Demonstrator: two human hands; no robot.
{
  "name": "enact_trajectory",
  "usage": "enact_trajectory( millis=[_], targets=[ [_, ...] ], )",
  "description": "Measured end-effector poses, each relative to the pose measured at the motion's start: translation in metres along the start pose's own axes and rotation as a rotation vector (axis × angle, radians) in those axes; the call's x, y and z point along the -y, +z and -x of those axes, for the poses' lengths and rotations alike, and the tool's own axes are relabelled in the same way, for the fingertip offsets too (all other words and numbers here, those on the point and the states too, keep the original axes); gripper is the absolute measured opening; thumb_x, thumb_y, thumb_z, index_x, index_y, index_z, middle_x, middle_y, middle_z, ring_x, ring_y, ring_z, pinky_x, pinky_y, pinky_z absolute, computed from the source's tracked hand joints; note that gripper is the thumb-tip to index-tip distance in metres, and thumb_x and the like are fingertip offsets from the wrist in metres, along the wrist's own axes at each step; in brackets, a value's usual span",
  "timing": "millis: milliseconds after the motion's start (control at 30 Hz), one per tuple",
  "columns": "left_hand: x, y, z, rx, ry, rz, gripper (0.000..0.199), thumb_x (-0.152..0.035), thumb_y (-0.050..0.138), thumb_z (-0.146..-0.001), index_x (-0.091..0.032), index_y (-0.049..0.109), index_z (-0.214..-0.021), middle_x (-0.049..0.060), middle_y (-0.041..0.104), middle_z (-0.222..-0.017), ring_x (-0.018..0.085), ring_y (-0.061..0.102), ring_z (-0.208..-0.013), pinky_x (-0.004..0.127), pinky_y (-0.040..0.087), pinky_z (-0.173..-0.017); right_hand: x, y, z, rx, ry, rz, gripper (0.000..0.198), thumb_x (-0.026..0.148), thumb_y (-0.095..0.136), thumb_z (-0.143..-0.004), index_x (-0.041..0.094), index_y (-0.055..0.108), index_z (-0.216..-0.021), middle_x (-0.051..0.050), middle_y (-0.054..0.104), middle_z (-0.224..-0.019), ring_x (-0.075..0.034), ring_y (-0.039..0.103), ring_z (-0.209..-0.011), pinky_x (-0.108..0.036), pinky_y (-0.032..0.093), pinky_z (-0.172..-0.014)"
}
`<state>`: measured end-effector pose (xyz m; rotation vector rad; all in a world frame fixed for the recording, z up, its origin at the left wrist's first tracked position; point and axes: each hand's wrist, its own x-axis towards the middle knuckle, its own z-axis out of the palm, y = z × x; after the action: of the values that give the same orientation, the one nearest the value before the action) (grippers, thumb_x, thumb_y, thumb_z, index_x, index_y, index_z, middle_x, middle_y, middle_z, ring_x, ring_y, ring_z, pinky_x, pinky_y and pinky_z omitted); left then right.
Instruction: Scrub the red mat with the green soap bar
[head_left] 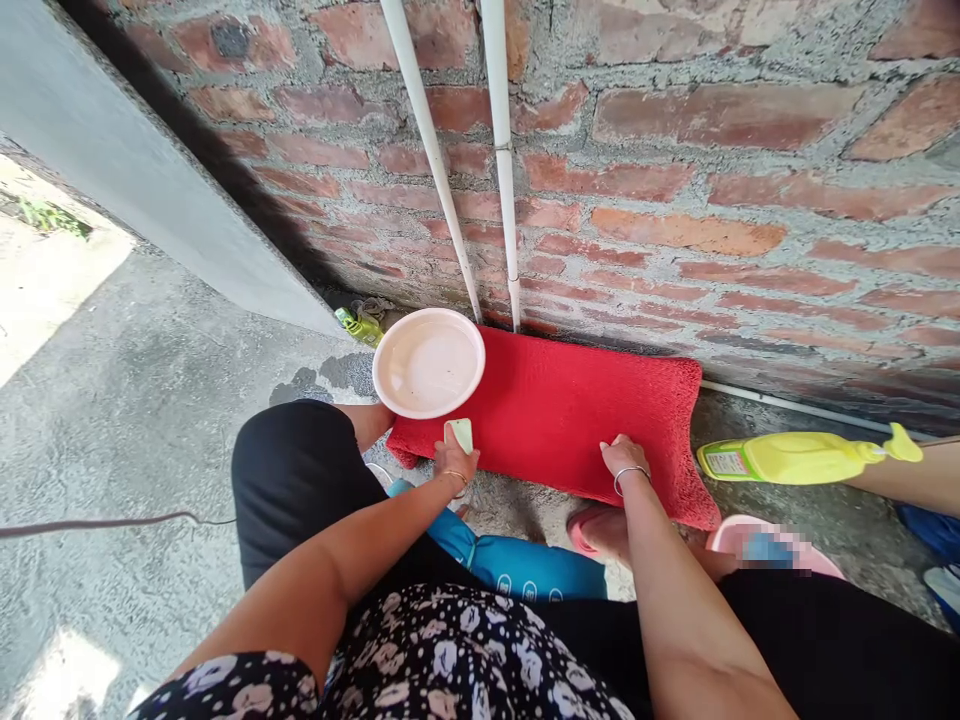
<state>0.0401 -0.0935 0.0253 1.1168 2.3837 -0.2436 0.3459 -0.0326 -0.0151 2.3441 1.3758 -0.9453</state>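
Observation:
A red textured mat [555,410] lies draped over a low support in front of me, and its lumpy edge shows at the right. My left hand [454,465] is closed around a pale green bar of soap [460,434] at the mat's near left edge. On the right part of the mat, my right hand [624,455] has its fingers curled in and pressed against the red surface. A pale pink basin [431,365] rests over the mat's far left corner, just beyond my left hand.
Behind the mat rises a brick wall [645,190] with two white pipes [504,170]. A yellow spray bottle [795,457] is at the right, above a pink tub [814,560]. Another person's leg [911,475] shows there. A green bottle [361,327] lies by the basin.

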Motion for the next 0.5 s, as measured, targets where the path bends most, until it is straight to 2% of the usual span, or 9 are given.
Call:
enact_trajectory(
  millis=[67,167,200,233,267,300,367,433,500],
  targets=[
    [-0.004,0.016,0.018,0.059,0.158,-0.036,0.085,-0.041,0.058,-0.076,-0.023,0.012,-0.145,0.012,0.047,-0.118,0.025,0.054,-0.104,0.033,0.044,-0.083,0.000,0.000,0.000,-0.003,-0.001,0.005,0.041,0.038,0.044,-0.088,0.011,0.057,-0.115,-0.020,0.059,-0.111,-0.028,0.057,-0.107,-0.036,0.044,-0.083],
    [-0.010,0.032,0.045,0.248,0.649,-0.160,0.095,-0.037,0.068,-0.067,-0.036,0.014,-0.145,0.007,0.045,-0.121,0.025,0.050,-0.111,0.035,0.041,-0.091,-0.001,0.000,0.000,-0.007,-0.010,0.010,0.041,0.039,0.044,-0.087,0.011,0.057,-0.114,-0.019,0.060,-0.110,-0.027,0.058,-0.106,-0.035,0.045,-0.082],
    [-0.010,0.033,0.049,0.291,0.763,-0.186,0.097,-0.036,0.070,-0.065,-0.039,0.013,-0.144,0.005,0.044,-0.122,0.026,0.049,-0.112,0.036,0.039,-0.093,-0.002,0.000,-0.001,-0.010,-0.015,0.012,0.041,0.039,0.044,-0.088,0.011,0.057,-0.114,-0.019,0.060,-0.109,-0.027,0.058,-0.105,-0.035,0.045,-0.082],
    [-0.009,0.031,0.049,0.299,0.808,-0.192,0.098,-0.035,0.070,-0.064,-0.042,0.012,-0.143,0.004,0.044,-0.122,0.025,0.048,-0.113,0.036,0.038,-0.094,-0.002,0.000,-0.001,-0.012,-0.019,0.013,0.041,0.039,0.044,-0.088,0.011,0.057,-0.114,-0.019,0.060,-0.109,-0.027,0.058,-0.105,-0.035,0.045,-0.083],
    [-0.008,0.028,0.046,0.270,0.778,-0.174,0.098,-0.034,0.070,-0.065,-0.041,0.011,-0.144,0.004,0.044,-0.122,0.025,0.048,-0.113,0.036,0.038,-0.094,-0.002,0.001,-0.001,-0.012,-0.021,0.014,0.041,0.038,0.045,-0.088,0.011,0.057,-0.114,-0.019,0.060,-0.110,-0.027,0.058,-0.106,-0.035,0.045,-0.083],
    [-0.006,0.022,0.041,0.215,0.683,-0.140,0.097,-0.033,0.068,-0.068,-0.039,0.009,-0.144,0.005,0.044,-0.121,0.024,0.049,-0.112,0.034,0.039,-0.093,-0.002,0.001,-0.001,-0.011,-0.019,0.015,0.040,0.038,0.045,-0.088,0.010,0.057,-0.114,-0.019,0.060,-0.110,-0.027,0.058,-0.106,-0.035,0.045,-0.083],
    [-0.002,0.012,0.026,0.093,0.411,-0.055,0.093,-0.031,0.065,-0.073,-0.031,0.008,-0.146,0.007,0.046,-0.117,0.022,0.052,-0.106,0.032,0.041,-0.089,-0.002,0.001,-0.001,-0.012,-0.011,0.010,0.040,0.038,0.045,-0.087,0.011,0.058,-0.114,-0.020,0.060,-0.109,-0.028,0.058,-0.105,-0.036,0.045,-0.083],
    [0.000,0.007,0.016,0.026,0.209,0.004,0.089,-0.031,0.062,-0.076,-0.025,0.008,-0.146,0.009,0.048,-0.113,0.022,0.055,-0.098,0.031,0.043,-0.083,-0.001,0.002,-0.001,-0.017,-0.008,-0.001,0.039,0.039,0.046,-0.087,0.011,0.058,-0.113,-0.020,0.060,-0.108,-0.028,0.058,-0.104,-0.037,0.045,-0.083],
    [-0.003,0.010,0.017,0.026,0.171,0.003,0.087,-0.032,0.061,-0.076,-0.022,0.009,-0.146,0.011,0.049,-0.113,0.022,0.056,-0.095,0.032,0.044,-0.081,-0.001,0.002,-0.001,-0.017,-0.001,-0.011,0.039,0.039,0.046,-0.087,0.012,0.058,-0.112,-0.020,0.060,-0.109,-0.028,0.058,-0.103,-0.037,0.045,-0.083]
  ],
)
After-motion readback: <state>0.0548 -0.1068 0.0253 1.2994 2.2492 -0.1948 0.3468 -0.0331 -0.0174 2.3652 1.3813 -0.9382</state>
